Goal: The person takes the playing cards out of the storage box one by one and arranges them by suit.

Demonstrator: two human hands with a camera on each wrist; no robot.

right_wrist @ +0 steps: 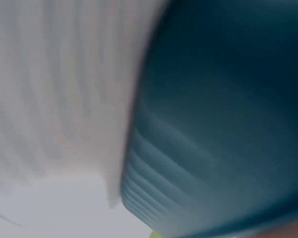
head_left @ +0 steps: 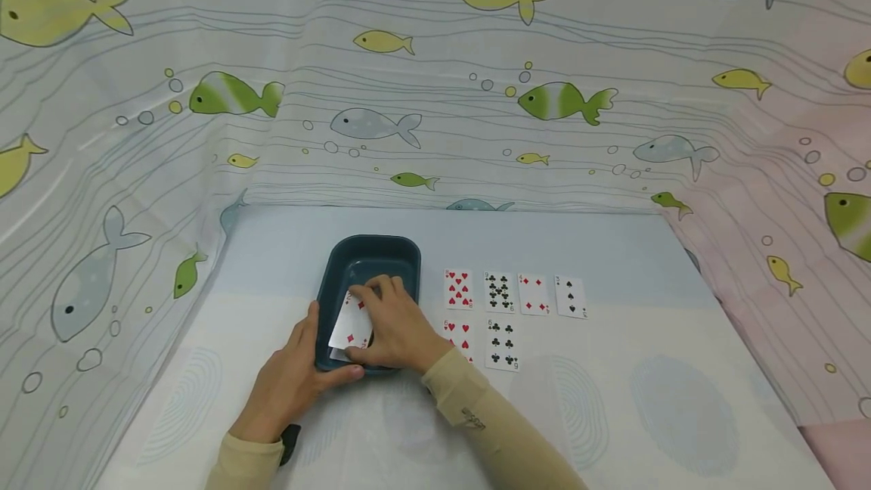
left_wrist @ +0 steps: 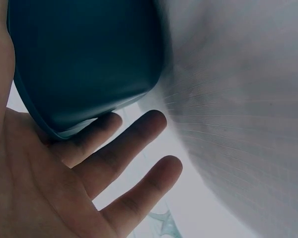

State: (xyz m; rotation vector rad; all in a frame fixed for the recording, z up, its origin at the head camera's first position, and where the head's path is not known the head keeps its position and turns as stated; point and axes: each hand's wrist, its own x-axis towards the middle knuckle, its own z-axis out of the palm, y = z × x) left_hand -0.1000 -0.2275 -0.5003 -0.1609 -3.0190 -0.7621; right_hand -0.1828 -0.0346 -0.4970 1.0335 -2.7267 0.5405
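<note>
A dark teal rectangular tray [head_left: 370, 243] stands on the table, left of the middle. My left hand [head_left: 282, 384] braces its near left corner, thumb along the near side; in the left wrist view the fingers [left_wrist: 134, 141] are spread and fairly straight beside the tray's outer wall [left_wrist: 89, 54]. Inside the tray my right hand [head_left: 398, 327] pinches a playing card [head_left: 348, 327] with two red diamonds, thumb at its near edge and fingers at its far end. A white edge of something shows beneath this card. The right wrist view has mostly the tray's wall [right_wrist: 203, 139], with little of the hand.
Right of the tray, face-up cards lie in two rows. The far row has red hearts [head_left: 459, 289], black clubs [head_left: 500, 293], four diamonds [head_left: 534, 295] and three spades [head_left: 570, 298]. Nearer lie hearts [head_left: 456, 333], partly behind my right wrist, and clubs [head_left: 502, 345]. A fish-patterned curtain [head_left: 442, 59] surrounds the table.
</note>
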